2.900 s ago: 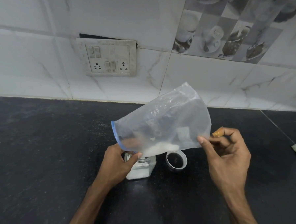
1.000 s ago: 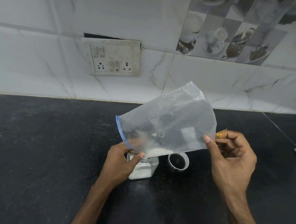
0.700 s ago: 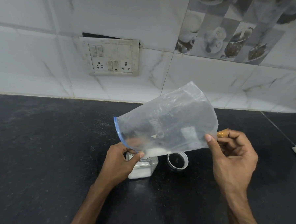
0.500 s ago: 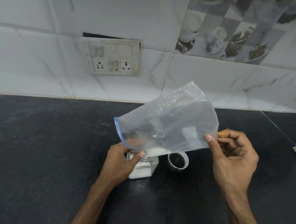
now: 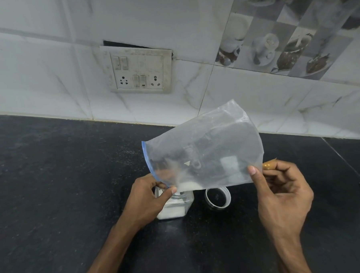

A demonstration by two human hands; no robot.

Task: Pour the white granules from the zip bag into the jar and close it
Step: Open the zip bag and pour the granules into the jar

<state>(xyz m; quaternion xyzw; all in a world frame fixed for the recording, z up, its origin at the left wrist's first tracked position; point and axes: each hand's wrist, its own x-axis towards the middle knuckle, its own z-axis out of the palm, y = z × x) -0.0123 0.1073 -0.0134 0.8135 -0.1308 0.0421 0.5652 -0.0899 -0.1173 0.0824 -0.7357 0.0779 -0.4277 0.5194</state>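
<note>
**Zip bag tipped mouth-down over the open jar**

Zip bag (image 5: 207, 153) hangs slanted above the tabletop (image 5: 52, 184), its blue-edged mouth low at the left and its closed end raised to the right, so that whatever is inside slides toward the opening. The white granules (image 5: 188, 185) have gathered in the lowest fold, right over the neck of the jar (image 5: 175, 209), which stands upright on the tabletop with a white layer already in its base.

The left hand (image 5: 144, 198) pinches the mouth corner of the bag between thumb and fingers, right at the jar's rim. That grip seems meant to narrow the opening into a spout and hold it over the small neck; whether the hand also touches the jar I cannot tell. The right hand (image 5: 282, 195) grips the far bottom corner, thumb on the front of the film and fingers curled behind, lifting that end to set the slope.

The lid (image 5: 218, 197) lies just beside the jar on its right, open side up, near for the closing step, which is not yet done. Pale specks on the tabletop behind the jar suggest grains scatter easily, so the mouth must stay aligned with the neck.
</note>
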